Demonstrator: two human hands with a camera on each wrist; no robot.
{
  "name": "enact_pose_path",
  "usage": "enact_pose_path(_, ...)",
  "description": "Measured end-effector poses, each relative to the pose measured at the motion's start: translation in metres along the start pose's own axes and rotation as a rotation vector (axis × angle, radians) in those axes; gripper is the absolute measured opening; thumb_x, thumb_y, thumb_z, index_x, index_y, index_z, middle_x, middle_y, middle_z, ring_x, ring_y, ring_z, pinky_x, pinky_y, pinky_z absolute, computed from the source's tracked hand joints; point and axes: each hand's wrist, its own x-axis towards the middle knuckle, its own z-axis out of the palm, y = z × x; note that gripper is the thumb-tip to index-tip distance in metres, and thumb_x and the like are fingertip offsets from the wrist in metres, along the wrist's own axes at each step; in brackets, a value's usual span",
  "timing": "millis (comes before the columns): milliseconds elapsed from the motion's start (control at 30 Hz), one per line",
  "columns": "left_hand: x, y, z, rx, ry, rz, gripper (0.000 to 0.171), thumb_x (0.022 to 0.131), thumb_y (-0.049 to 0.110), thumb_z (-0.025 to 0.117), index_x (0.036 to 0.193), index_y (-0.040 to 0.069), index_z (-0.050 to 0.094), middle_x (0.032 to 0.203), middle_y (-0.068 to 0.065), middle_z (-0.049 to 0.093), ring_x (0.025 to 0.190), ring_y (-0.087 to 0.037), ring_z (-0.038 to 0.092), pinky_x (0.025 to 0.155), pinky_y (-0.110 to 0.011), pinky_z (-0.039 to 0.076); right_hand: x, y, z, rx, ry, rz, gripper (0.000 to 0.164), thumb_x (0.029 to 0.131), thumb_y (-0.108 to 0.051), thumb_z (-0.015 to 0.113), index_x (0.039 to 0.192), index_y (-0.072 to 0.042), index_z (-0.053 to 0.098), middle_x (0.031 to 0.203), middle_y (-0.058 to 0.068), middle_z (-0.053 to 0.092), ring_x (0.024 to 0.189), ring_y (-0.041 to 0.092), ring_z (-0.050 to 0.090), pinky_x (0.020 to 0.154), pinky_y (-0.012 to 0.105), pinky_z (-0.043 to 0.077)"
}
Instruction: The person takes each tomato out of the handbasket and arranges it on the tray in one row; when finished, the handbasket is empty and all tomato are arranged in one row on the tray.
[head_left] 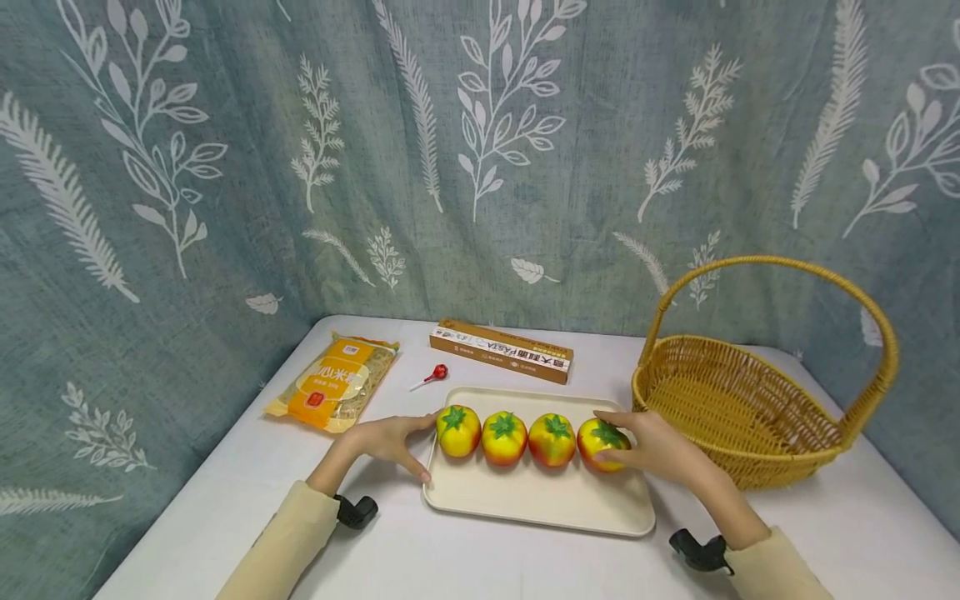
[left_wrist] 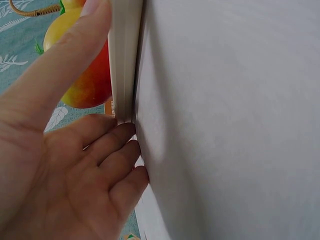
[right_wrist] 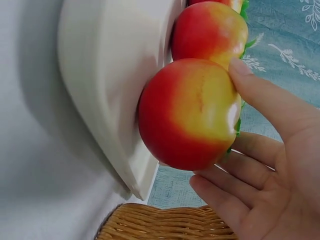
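A row of several yellow-and-red tomatoes with green leafy tops, the leftmost tomato (head_left: 458, 433) among them, sits on a cream tray (head_left: 525, 500). My right hand (head_left: 663, 442) holds the rightmost tomato (head_left: 592, 440) between thumb and fingers. From the right wrist view, that tomato (right_wrist: 187, 115) stays close to the tray floor, with the thumb on its near side and the other fingers partly hidden behind it. At the tray's left edge, my left hand (head_left: 386, 443) spreads its thumb and fingers along the rim (left_wrist: 124, 65), holding no tomato.
A wicker basket (head_left: 720, 392) with a tall handle stands right of the tray. Behind lie a pasta box (head_left: 498, 350) and a red lollipop (head_left: 439, 372). An orange-labelled noodle bag (head_left: 337, 383) is at the left; a leaf-patterned curtain (head_left: 480, 167) hangs behind the white table (head_left: 480, 567).
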Motion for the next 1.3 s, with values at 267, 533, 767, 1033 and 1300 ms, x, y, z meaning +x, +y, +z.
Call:
enact_pose_path(267,0.0004,-0.0009,0.0014,0.014,0.001,-0.001,0.106,0.068,0.036,0.088,0.151,0.004,0.029,0.154,-0.016,0.031,0.142,-0.030,0.027,0.115,-0.045,0.024,-0.0008,0.0009,0.0013,0.000,0.014,-0.006,0.064,0.082,-0.038,0.076,0.128,0.004,0.060,0.120,0.022,0.064,0.105,0.031,0.063,0.087,0.047,0.053)
enact_pose_path(533,0.0011,-0.0020,0.0005,0.014,-0.002,0.012,0.106,0.069,0.036,0.087,0.151,0.004,0.028,0.154,-0.016,0.030,0.142,-0.030,0.027,0.116,-0.045,0.023,-0.0004,0.0011,0.0010,-0.001,0.011,-0.004,0.062,0.082,-0.033,0.076,0.129,0.004,0.059,0.121,0.022,0.063,0.106,0.031,0.062,0.088,0.047,0.052)
enact_pose_path(767,0.0010,-0.0019,0.0013,0.012,-0.003,0.008,0.106,0.069,0.036,0.087,0.151,0.004,0.028,0.154,-0.016,0.030,0.142,-0.030,0.026,0.116,-0.045,0.023,-0.0011,0.0007,-0.0018,0.012,0.019,-0.001,0.065,0.083,-0.038,0.075,0.128,0.004,0.059,0.123,0.022,0.062,0.105,0.030,0.063,0.089,0.048,0.051)
enact_pose_path(1033,0.0016,-0.0040,0.0027,-0.004,-0.003,0.013,0.106,0.069,0.034,0.088,0.151,0.004,0.029,0.154,-0.016,0.030,0.142,-0.029,0.026,0.116,-0.044,0.022,-0.0013,0.0017,-0.0030,0.032,0.006,0.017,0.068,0.082,-0.040,0.075,0.130,0.005,0.057,0.092,0.007,0.066,0.057,0.004,0.033,0.060,0.025,0.038)
enact_pose_path(1300,0.0013,-0.0027,0.0017,0.001,0.002,0.006,0.105,0.069,0.034,0.088,0.151,0.003,0.030,0.154,-0.016,0.031,0.142,-0.029,0.026,0.116,-0.044,0.023,-0.0002,0.0019,-0.0040,0.013,0.001,0.010,0.066,0.082,-0.038,0.075,0.130,0.004,0.058,0.119,0.018,0.065,0.066,0.010,0.046,0.064,0.027,0.040)
